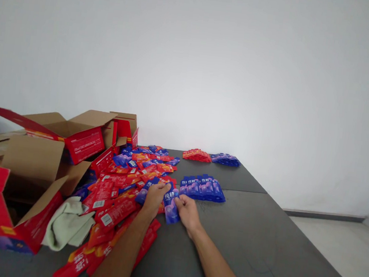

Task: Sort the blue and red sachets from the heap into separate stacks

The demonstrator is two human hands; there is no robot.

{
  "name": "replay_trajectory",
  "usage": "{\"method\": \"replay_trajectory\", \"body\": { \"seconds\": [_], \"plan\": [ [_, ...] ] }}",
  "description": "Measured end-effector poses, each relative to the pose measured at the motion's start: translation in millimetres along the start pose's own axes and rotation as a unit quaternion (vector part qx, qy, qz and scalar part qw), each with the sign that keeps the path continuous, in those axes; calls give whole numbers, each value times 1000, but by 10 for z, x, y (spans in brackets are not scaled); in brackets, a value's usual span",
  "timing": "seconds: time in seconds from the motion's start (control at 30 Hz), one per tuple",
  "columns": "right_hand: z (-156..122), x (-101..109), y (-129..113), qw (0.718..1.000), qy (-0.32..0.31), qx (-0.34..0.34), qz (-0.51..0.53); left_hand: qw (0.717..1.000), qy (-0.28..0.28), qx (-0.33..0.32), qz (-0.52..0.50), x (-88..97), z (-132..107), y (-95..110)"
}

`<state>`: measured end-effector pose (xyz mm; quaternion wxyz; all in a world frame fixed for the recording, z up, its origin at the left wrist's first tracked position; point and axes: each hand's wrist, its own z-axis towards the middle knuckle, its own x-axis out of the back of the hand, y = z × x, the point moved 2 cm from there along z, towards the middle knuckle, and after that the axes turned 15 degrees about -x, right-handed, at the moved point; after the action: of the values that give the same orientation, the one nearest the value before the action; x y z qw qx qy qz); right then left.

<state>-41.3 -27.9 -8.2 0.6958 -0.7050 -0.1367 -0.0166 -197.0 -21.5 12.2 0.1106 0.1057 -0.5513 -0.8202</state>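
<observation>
A loose heap of red and blue sachets [122, 185] covers the left half of a dark grey table [259, 240]. My left hand [154, 197] rests at the heap's right edge, fingers curled on the top of a blue sachet [172, 206]. My right hand [188, 210] pinches the same blue sachet from its right side. Just beyond my hands lies a fanned row of blue sachets [203, 187].
Open red and brown cardboard boxes [35, 161] crowd the left side. A pale green cloth [68, 223] lies beside them. At the far edge sit a small red stack [196, 155] and a small blue stack [225, 159]. A white wall stands behind; the floor shows at right.
</observation>
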Motion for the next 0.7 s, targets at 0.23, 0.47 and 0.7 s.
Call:
{"method": "replay_trajectory", "body": {
  "seconds": [0.23,0.47,0.7],
  "plan": [
    [-65,42,-76,998,-33,-40,41,1000,20,4,24,18,-4,-13],
    [-173,21,-120,990,-129,-51,-9,996,85,12,8,84,-32,75],
    [-158,79,-146,995,-76,-61,22,999,7,40,29,19,-50,11]
  ]
}}
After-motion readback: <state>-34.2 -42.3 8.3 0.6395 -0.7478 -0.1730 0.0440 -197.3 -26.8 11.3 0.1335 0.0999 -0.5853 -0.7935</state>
